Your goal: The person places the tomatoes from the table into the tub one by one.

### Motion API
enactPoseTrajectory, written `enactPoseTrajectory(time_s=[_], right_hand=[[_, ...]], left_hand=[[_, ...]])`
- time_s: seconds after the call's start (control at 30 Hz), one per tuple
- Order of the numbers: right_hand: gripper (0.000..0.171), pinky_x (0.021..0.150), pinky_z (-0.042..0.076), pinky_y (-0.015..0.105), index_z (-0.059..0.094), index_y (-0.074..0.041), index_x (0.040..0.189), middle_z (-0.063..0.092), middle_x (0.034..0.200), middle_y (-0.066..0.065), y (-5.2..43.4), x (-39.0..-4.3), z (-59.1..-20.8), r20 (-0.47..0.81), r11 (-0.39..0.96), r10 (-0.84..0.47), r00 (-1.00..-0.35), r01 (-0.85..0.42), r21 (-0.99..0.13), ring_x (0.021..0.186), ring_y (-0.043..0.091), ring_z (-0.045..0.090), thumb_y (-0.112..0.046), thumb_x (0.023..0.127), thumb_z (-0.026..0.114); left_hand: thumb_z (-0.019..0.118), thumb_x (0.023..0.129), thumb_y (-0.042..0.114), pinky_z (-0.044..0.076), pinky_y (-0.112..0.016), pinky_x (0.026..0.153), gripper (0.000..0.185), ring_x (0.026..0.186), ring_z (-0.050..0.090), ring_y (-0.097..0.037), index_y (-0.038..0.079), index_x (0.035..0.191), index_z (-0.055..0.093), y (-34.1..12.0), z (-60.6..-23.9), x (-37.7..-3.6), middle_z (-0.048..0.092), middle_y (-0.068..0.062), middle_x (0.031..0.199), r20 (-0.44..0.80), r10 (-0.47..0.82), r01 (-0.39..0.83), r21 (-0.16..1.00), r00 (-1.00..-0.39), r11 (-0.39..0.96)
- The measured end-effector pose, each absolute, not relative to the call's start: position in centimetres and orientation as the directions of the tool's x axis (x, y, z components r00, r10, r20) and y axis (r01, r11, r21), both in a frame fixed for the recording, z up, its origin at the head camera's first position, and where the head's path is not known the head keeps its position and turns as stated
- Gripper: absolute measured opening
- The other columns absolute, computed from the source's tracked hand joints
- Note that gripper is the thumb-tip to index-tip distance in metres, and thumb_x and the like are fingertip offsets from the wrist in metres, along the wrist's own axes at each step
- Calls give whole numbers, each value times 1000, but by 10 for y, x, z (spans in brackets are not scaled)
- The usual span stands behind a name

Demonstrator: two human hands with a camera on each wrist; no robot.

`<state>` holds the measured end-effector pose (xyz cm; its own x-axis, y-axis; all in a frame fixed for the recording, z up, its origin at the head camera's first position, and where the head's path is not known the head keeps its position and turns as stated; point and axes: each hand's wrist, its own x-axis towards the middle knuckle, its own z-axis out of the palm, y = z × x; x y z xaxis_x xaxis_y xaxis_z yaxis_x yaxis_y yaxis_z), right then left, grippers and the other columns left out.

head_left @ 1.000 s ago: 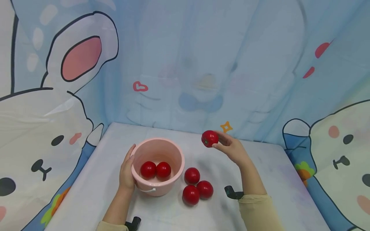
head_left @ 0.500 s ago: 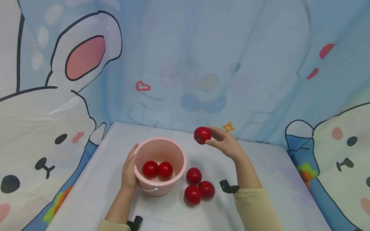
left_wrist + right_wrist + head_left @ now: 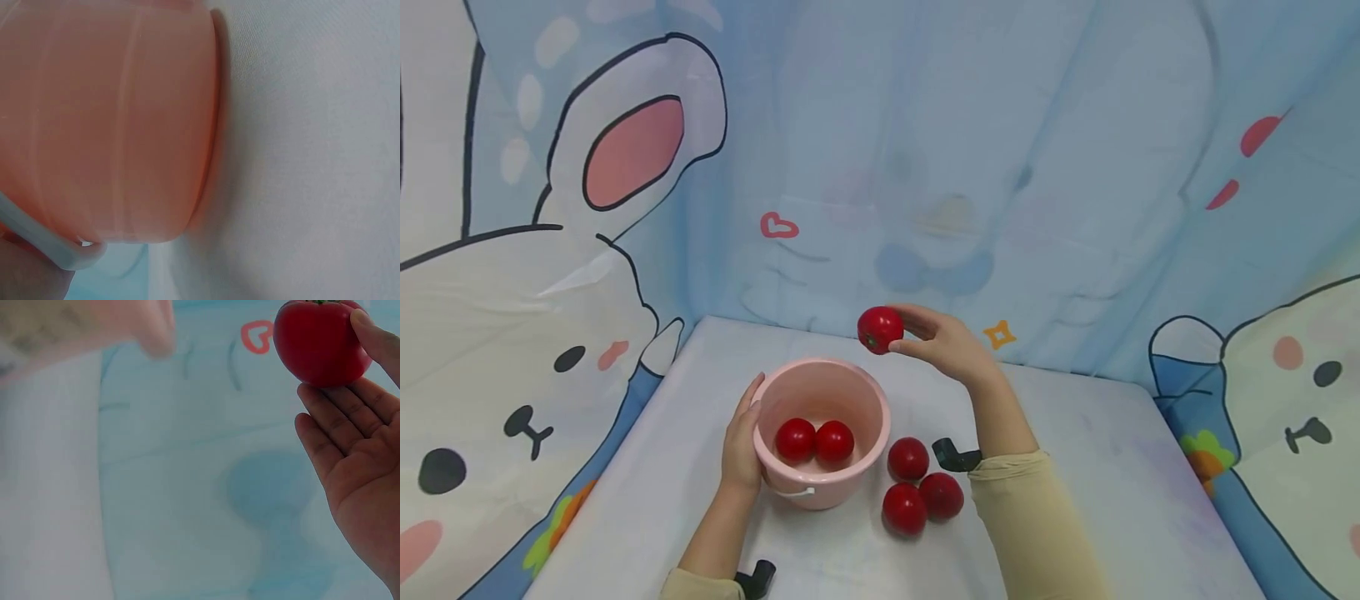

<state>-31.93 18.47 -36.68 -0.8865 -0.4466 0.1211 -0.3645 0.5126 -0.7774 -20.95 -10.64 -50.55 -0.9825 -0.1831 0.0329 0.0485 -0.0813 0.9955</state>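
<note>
While the left hand [image 3: 742,446] lies against the outer wall of the pink bucket [image 3: 838,492] — fingers wrapped along its left side, thumb up near the rim, so it grips and steadies the pot — the white bail handle [image 3: 44,240] hangs down the front of it. The left wrist view shows little more than that pink wall and the handle against the pale table cover [image 3: 1097,467].

Inside the bucket lie two tomatoes [image 3: 814,441], side by side and touching.

Just right of the bucket, three more tomatoes [image 3: 919,487] sit on the cover in a tight cluster (one nearest the bucket wall, two in front of it), untouched by either hand.

Further right and higher, the right hand [image 3: 943,343] holds one tomato [image 3: 880,329] pinched between fingertips and thumb, in the air above the bucket's far right rim and not yet over its middle. The right wrist view shows the same fruit [image 3: 322,340] resting against the fingertips with the palm opened out below.

Judged from how things lie, the filling is about a third done — two in, one in the air on its way, three waiting on the table.
</note>
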Motion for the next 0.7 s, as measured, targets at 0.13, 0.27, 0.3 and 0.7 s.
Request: enactPoseTrajectory(time_s=[0.13, 0.27, 0.3, 0.7], right_hand=[[66, 103, 51, 44, 52, -33, 142, 55, 144, -7, 164, -324, -360, 122, 480, -498, -859, -390, -786, 137, 18, 49, -50, 82, 75], [68, 104, 51, 43, 51, -32, 142, 56, 143, -7, 147, -326, -356, 108, 490, -525, -844, -404, -772, 135, 17, 51, -50, 81, 76], [68, 104, 51, 43, 51, -32, 142, 56, 142, -7, 144, -326, -356, 100, 494, -531, -841, -403, -770, 135, 16, 51, -50, 81, 76], [57, 98, 53, 41, 56, -38, 136, 64, 128, -12, 110, -329, -358, -9, 508, -670, -742, -449, -735, 124, 13, 58, -45, 82, 76]], left_hand=[[40, 101, 46, 30, -58, 117, 45, 150, 24, -12, 51, 146, 36, -107, -506, -211, 33, 16, 159, 32, -179, 48, 995, -983, -83], [40, 101, 45, 30, -58, 117, 44, 150, 25, -11, 53, 145, 36, -106, -506, -212, 35, 21, 156, 25, -183, 43, 995, -983, -92], [40, 101, 45, 30, -58, 117, 44, 150, 25, -10, 53, 145, 37, -106, -506, -212, 35, 23, 155, 24, -184, 42, 995, -983, -92], [41, 102, 42, 28, -58, 118, 46, 151, 24, -14, 49, 147, 36, -108, -506, -212, 35, 20, 157, 41, -182, 57, 995, -982, -84]])
